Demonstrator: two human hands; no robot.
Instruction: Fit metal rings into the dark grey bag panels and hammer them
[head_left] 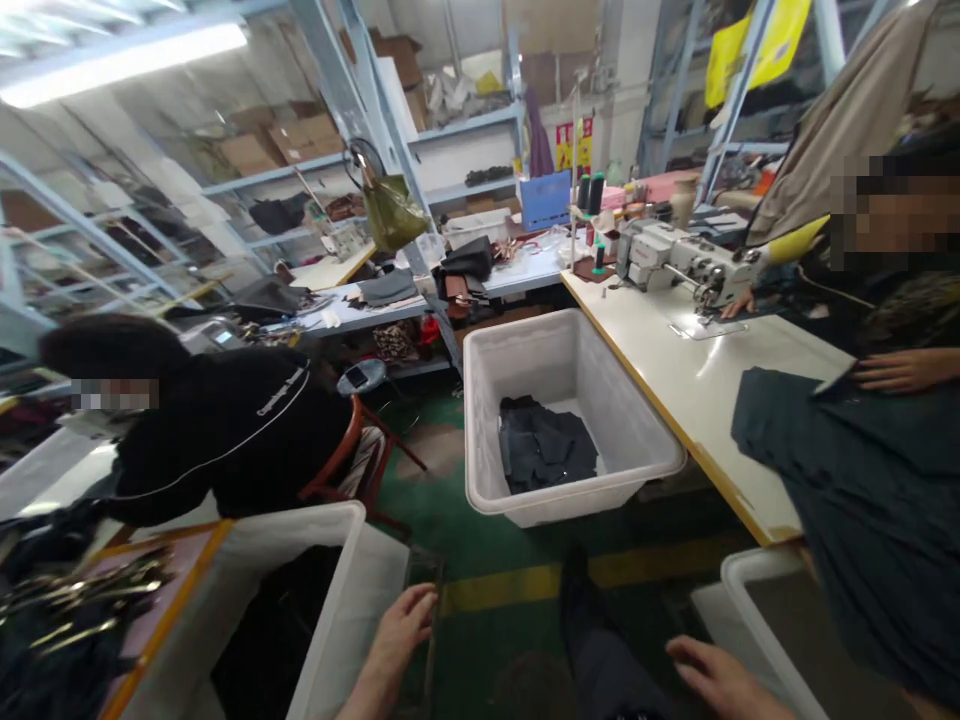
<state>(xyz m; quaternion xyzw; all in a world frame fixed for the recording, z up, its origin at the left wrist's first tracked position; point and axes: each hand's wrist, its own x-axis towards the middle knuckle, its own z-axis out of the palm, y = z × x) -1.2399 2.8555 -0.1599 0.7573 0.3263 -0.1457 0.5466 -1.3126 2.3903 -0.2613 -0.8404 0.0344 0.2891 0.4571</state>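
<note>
My left hand [403,632] hangs empty beside the near left white bin [352,540], its fingers loosely bent and apart. Dark cloth [281,620] lies inside that bin. At the lower right, my right hand [712,672] is held low with nothing in it, close to another white bin [757,610]. Ahead of both hands stands a white tub [480,430] holding a small pile of dark grey fabric pieces [544,440]. Neither hand touches the tub.
A sewing machine [682,262] stands on the right-hand table [675,370], where a co-worker handles dark green cloth [870,470]. Another person in black [225,430] sits on a wooden chair [356,450] at left. Behind are cluttered shelves [465,190] and a workbench [330,315].
</note>
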